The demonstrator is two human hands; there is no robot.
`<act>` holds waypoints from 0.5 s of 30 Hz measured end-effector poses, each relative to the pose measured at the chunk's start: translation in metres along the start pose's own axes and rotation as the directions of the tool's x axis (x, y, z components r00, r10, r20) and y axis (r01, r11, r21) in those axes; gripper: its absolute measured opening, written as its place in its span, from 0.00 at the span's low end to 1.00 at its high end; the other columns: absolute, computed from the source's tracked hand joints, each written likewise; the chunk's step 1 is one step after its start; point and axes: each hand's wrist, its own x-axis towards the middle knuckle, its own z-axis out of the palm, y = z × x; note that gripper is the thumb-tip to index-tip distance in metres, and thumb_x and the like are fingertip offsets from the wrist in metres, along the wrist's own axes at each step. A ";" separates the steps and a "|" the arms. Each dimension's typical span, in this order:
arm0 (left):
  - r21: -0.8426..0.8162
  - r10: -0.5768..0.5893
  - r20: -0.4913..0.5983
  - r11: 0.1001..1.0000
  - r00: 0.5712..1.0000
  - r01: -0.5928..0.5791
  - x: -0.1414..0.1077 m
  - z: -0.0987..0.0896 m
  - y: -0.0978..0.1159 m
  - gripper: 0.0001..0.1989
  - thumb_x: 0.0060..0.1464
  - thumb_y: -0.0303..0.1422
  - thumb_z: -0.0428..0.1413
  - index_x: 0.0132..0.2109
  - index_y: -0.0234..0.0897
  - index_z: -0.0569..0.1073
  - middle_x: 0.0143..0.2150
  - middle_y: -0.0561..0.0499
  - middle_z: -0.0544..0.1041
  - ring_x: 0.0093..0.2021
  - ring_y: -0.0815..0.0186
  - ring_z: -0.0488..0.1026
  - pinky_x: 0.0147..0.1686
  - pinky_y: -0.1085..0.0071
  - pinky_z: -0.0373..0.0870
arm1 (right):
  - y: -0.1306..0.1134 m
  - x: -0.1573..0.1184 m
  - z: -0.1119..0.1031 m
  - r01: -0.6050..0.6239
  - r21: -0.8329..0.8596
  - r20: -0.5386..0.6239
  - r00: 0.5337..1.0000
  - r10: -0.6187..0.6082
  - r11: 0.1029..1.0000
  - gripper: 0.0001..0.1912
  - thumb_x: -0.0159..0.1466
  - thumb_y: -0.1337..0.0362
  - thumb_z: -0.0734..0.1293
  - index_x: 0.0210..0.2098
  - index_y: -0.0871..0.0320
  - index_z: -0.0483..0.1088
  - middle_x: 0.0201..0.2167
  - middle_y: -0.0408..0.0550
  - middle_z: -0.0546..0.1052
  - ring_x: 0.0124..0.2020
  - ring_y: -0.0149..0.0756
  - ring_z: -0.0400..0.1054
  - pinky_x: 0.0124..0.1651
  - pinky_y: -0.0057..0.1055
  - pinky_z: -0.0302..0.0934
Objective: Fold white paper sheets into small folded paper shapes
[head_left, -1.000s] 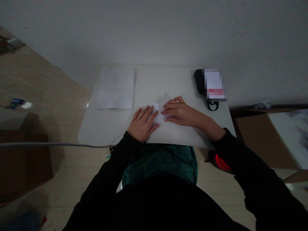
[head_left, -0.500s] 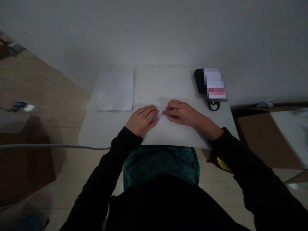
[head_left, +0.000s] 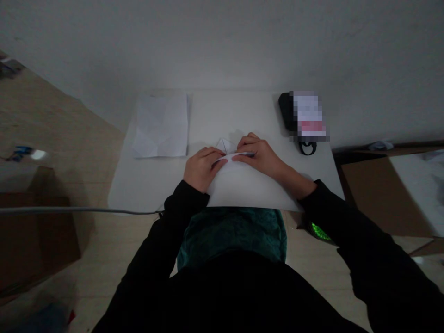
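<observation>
A white sheet of paper, partly folded (head_left: 226,146), lies on the white table (head_left: 163,185), its far end creased into a peak. My left hand (head_left: 203,167) pinches the paper's near part, thumb below and fingers above. From the other side my right hand (head_left: 260,156) grips the same part between thumb and fingers. Between the two hands the near edge is lifted and curved. The fingers cover some of the folds.
Another creased white sheet (head_left: 161,126) lies at the table's left. A black case (head_left: 286,112) with a strap and a blurred label sits at the back right. A grey cable (head_left: 79,210) runs in from the left. Cardboard boxes (head_left: 385,192) stand beside the table.
Both hands have gone from pressing on the paper's folded point to pinching its near part, which is now raised and bent. The view has shifted slightly.
</observation>
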 end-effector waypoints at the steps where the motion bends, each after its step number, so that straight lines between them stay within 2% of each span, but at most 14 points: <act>1: -0.035 -0.035 0.000 0.999 0.999 0.035 0.001 -0.001 -0.001 0.10 0.62 0.35 0.55 0.39 0.36 0.79 0.43 0.47 0.82 0.44 0.61 0.78 0.47 0.62 0.75 | 0.000 0.001 0.000 -0.033 0.006 0.013 0.999 0.033 0.999 0.09 0.66 0.59 0.69 0.33 0.56 0.78 0.33 0.47 0.75 0.39 0.39 0.66 0.47 0.41 0.64; 4: -0.135 -0.121 0.012 0.983 0.993 0.121 0.002 -0.003 -0.002 0.09 0.60 0.35 0.57 0.37 0.36 0.79 0.42 0.48 0.82 0.43 0.62 0.79 0.47 0.62 0.75 | 0.000 0.003 0.001 -0.142 0.019 0.035 0.989 0.141 0.990 0.08 0.64 0.59 0.71 0.32 0.57 0.78 0.32 0.48 0.76 0.39 0.40 0.67 0.45 0.41 0.64; 7: -0.190 -0.167 0.010 0.968 0.986 0.166 0.004 -0.005 -0.005 0.07 0.58 0.35 0.58 0.35 0.36 0.78 0.42 0.48 0.82 0.42 0.63 0.79 0.46 0.62 0.75 | 0.001 0.004 0.001 -0.221 -0.015 0.003 0.975 0.221 0.975 0.09 0.61 0.58 0.73 0.30 0.59 0.77 0.30 0.50 0.75 0.38 0.42 0.66 0.43 0.42 0.64; 15: -0.126 -0.156 0.020 0.979 0.988 0.157 0.007 -0.002 -0.010 0.04 0.54 0.32 0.59 0.34 0.36 0.73 0.41 0.48 0.78 0.41 0.63 0.76 0.45 0.63 0.74 | 0.008 0.007 0.004 -0.265 -0.190 -0.007 0.963 0.268 0.946 0.17 0.60 0.49 0.72 0.29 0.58 0.76 0.30 0.53 0.74 0.40 0.48 0.66 0.45 0.47 0.63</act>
